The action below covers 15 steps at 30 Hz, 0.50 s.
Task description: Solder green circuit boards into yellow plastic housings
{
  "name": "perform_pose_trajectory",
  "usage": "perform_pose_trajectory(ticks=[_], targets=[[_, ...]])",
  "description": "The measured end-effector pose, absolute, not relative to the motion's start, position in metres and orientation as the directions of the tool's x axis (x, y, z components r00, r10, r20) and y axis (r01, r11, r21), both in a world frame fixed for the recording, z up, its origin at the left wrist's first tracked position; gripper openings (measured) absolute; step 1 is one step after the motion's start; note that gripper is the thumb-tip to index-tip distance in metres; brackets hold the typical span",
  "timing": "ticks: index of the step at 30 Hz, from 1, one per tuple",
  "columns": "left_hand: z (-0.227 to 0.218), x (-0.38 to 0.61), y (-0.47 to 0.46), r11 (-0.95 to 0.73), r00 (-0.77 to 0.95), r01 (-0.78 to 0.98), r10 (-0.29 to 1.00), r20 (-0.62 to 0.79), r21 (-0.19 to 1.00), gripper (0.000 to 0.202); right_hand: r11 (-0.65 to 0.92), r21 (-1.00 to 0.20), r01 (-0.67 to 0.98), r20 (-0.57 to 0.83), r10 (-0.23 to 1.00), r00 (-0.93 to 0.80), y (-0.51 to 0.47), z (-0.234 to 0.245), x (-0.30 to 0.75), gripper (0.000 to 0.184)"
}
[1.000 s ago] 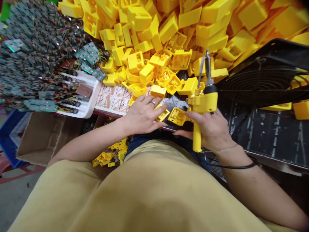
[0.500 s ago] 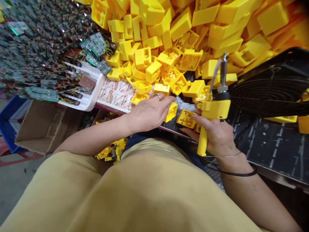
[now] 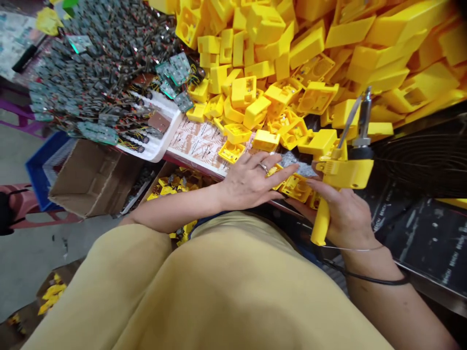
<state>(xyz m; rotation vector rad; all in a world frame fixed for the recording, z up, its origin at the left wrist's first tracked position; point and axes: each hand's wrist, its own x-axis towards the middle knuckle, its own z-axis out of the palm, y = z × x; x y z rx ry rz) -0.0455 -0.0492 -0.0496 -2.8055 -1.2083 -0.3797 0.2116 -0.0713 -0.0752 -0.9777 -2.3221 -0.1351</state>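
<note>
My right hand [image 3: 343,216] is closed round the handle of a yellow soldering gun [image 3: 341,172], whose metal tip points up and away from me. My left hand [image 3: 253,182], a ring on one finger, lies over a small yellow plastic part [image 3: 274,171] with its fingers stretched toward an open yellow housing [image 3: 297,187] at the bench's near edge. Both hands are close together, almost touching at that housing. Whether the left fingers grip the small part is unclear.
A big heap of yellow plastic housings [image 3: 310,53] fills the back. Circuit boards with wires [image 3: 98,63] pile up at the left, some on a white tray [image 3: 160,146]. A black fan grille [image 3: 423,155] is at right. A cardboard box [image 3: 95,177] and blue crate [image 3: 45,165] stand below left.
My left hand has laid its fingers over a small yellow part and reached toward the housing by my right hand. The camera has swung left; the soldering gun stays held.
</note>
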Motion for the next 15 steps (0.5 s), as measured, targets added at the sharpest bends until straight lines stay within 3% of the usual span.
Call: perform_pose_trajectory(ticks=[4,7,10,15], targets=[[-0.048,-0.078,-0.048,-0.472,0.435,0.880,0.846,0.308,0.053,0.065,0.709,-0.110,0.696,0.557,0.624,-0.548,-0.069,-0.073,0.212,0.075],[-0.047,-0.106,-0.042,-0.344,0.331,0.939,0.901,0.281,-0.002,0.067,0.726,-0.050,0.686,0.584,0.578,-0.570,-0.065,-0.065,0.201,0.063],[-0.044,-0.119,-0.042,-0.440,0.427,0.898,0.877,0.220,0.011,0.054,0.752,0.004,0.659,0.596,0.527,-0.605,-0.060,-0.058,0.184,0.051],[-0.032,-0.118,-0.047,-0.660,0.648,0.728,0.751,0.130,0.184,0.036,0.775,-0.016,0.632,0.554,0.533,-0.639,-0.054,-0.057,0.175,0.037]])
